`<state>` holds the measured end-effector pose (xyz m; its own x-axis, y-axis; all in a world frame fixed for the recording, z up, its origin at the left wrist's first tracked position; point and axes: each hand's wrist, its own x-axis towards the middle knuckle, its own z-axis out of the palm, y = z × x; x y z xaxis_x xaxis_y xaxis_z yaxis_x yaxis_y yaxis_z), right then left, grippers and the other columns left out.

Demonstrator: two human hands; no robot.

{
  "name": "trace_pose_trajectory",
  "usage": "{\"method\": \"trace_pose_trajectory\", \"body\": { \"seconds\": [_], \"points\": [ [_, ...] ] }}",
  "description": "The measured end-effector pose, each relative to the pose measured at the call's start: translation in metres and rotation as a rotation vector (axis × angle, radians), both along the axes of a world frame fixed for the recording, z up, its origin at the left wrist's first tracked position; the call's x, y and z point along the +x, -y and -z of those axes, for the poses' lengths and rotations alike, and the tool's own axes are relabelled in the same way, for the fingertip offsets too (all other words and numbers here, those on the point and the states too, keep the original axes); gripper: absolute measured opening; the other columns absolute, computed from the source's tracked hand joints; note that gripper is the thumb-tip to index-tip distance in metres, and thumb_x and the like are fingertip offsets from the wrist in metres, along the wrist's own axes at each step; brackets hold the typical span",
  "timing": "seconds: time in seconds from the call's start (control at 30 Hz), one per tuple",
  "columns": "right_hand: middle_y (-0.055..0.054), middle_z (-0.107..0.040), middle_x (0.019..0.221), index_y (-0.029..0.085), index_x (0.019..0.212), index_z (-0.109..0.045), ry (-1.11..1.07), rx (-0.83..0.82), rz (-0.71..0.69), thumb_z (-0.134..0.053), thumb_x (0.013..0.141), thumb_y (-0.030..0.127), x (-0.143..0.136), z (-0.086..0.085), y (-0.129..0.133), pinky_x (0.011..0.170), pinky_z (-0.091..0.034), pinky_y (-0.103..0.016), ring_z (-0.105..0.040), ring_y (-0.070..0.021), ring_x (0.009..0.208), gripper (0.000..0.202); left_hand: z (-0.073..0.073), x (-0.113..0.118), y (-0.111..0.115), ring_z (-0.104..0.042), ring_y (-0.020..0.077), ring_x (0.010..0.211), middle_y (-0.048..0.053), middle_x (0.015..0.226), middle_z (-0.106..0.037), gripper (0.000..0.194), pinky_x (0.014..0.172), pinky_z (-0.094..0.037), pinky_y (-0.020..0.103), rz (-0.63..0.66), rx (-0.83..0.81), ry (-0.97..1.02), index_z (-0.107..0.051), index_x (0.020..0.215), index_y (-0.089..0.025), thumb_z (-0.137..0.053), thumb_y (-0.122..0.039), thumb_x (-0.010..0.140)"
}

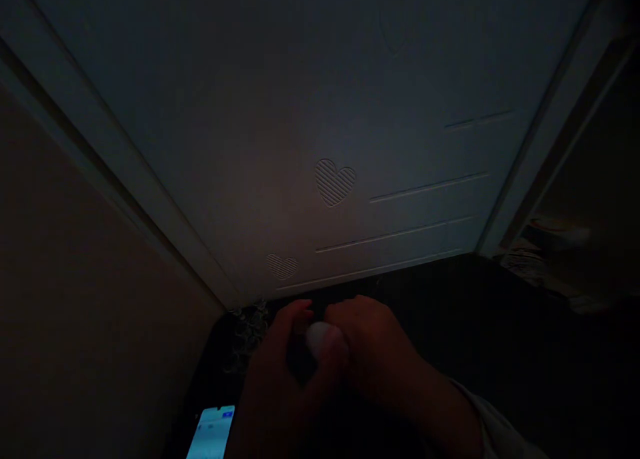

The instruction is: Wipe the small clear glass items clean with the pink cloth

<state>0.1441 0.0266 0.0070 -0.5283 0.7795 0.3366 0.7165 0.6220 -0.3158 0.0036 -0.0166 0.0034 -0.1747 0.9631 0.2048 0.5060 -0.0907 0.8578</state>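
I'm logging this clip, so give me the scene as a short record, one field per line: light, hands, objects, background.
Light: dim
Left hand: thumb at a small pale object, too dark to identify
Right hand: curled, close to that object
Phone: screen lit, beside the left hand, cut off by the picture's bottom edge
Background: pale panel with hearts and straight lines

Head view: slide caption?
In dim light, left hand and right hand at a small pale object, lit phone nearby.
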Motion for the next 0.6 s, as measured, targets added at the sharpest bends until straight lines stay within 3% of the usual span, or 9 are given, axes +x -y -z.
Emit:
{"method": "trace_pose_trajectory", "body": {
  "seconds": [0.17,0.3,0.4,0.47,0.53,0.6],
  "points": [
    [-0.01,-0.073,0.079,0.015,0.083,-0.069,-0.06,-0.09,-0.134,-0.057,0.085,0.014,0.007,-0.009,0.005,0.065,-0.039,-0.032,-0.062,-0.0233,0.07,0.012,0.004,-0.014,-0.008,-0.072,0.0281,0.101,0.007,0.108,-0.077,0.042,0.088,-0.057,0.041,0.118,0.016,0.165,-0.066,0.11,-0.024,-0.077,-0.044,0.075],
    [-0.006,-0.073,0.089,0.016,0.098,-0.069,-0.298,-0.353,-0.195,-0.062,0.086,0.017,0.017,-0.013,0.009,0.063,-0.041,-0.026,-0.062,-0.0184,0.072,0.013,-0.004,-0.014,-0.007,-0.074,0.0258,0.101,0.006,0.107,-0.078,0.029,0.088,-0.059,0.035,0.179,0.035,0.268,-0.067,0.098,-0.023,-0.077,-0.037,0.075],
    [-0.001,-0.073,0.09,0.019,0.102,-0.069,-0.431,-0.559,-0.225,-0.072,0.085,0.029,0.023,-0.015,0.011,0.059,-0.041,-0.022,-0.06,-0.0154,0.069,0.02,-0.012,-0.006,-0.003,-0.074,0.0238,0.099,0.004,0.104,-0.079,0.03,0.087,-0.059,0.032,0.119,0.039,0.343,-0.066,0.099,-0.024,-0.077,-0.035,0.073],
    [0.001,-0.073,0.09,0.021,0.104,-0.07,-0.493,-0.633,-0.266,-0.081,0.078,0.04,0.025,-0.016,0.011,0.057,-0.041,-0.021,-0.06,-0.0148,0.069,0.034,-0.016,0.0,0.0,-0.074,0.0224,0.095,0.002,0.102,-0.079,0.033,0.085,-0.059,0.031,0.083,0.028,0.405,-0.063,0.102,-0.025,-0.076,-0.032,0.072],
    [0.003,-0.073,0.09,0.023,0.107,-0.07,-0.534,-0.656,-0.324,-0.084,0.073,0.047,0.027,-0.016,0.011,0.056,-0.04,-0.02,-0.06,-0.0148,0.069,0.044,-0.018,0.002,0.002,-0.075,0.0223,0.092,0.002,0.099,-0.079,0.035,0.08,-0.059,0.03,0.097,-0.004,0.454,-0.061,0.102,-0.025,-0.076,-0.029,0.071],
    [0.002,-0.072,0.091,0.023,0.11,-0.07,-0.553,-0.626,-0.38,-0.077,0.081,0.052,0.029,-0.017,0.013,0.056,-0.04,-0.021,-0.059,-0.0146,0.068,0.042,-0.019,0.001,0.002,-0.075,0.0233,0.092,0.002,0.097,-0.08,0.036,0.077,-0.059,0.03,0.11,-0.017,0.491,-0.06,0.103,-0.026,-0.076,-0.029,0.071]
  ]
}}
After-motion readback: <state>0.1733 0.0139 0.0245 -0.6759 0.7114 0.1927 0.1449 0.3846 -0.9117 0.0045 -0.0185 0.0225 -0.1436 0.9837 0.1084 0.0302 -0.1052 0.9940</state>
